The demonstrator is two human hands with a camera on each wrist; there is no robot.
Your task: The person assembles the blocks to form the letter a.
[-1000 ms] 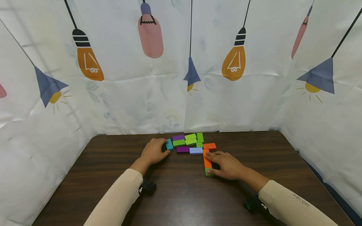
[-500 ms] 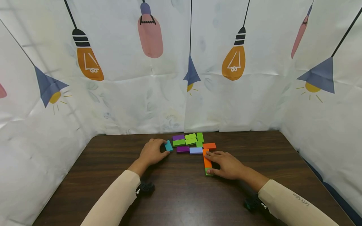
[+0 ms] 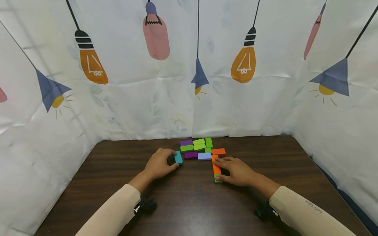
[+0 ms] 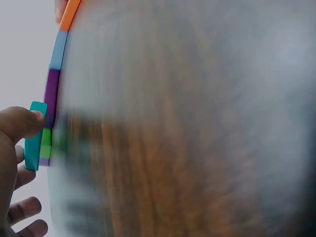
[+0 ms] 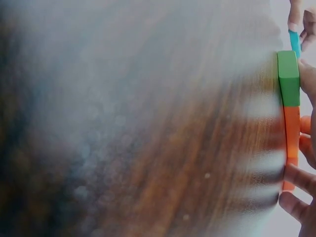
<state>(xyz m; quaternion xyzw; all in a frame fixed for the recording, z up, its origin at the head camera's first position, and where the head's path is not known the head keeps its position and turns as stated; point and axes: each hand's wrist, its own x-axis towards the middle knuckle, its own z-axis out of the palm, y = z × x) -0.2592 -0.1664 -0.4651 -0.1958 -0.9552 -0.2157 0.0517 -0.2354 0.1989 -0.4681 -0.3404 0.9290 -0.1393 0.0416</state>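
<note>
My left hand (image 3: 158, 164) pinches a teal block (image 3: 178, 158) between thumb and fingertips, just left of the dark purple block (image 3: 191, 156). In the left wrist view the teal block (image 4: 33, 148) stands tilted against the thumb, with the other fingers spread. My right hand (image 3: 237, 172) rests on two blocks at the right: its fingertips touch a long orange block (image 3: 217, 170), and its thumb lies at the green block (image 3: 217, 182) at the near end. Seen from the right wrist, the green block (image 5: 289, 79) meets the orange block (image 5: 292, 129) end to end.
Beside the purple block lies a pale blue block (image 3: 204, 157), ending at the orange one. Behind this row sit several green blocks (image 3: 199, 146), a purple block (image 3: 186, 143) and a second orange block (image 3: 219, 152). A patterned cloth (image 3: 165, 108) rises behind the dark wooden table (image 3: 189, 206).
My left hand has brought the teal block away from the back group, toward me and slightly right, near the purple block's left end. The right hand stays in place on its blocks.
</note>
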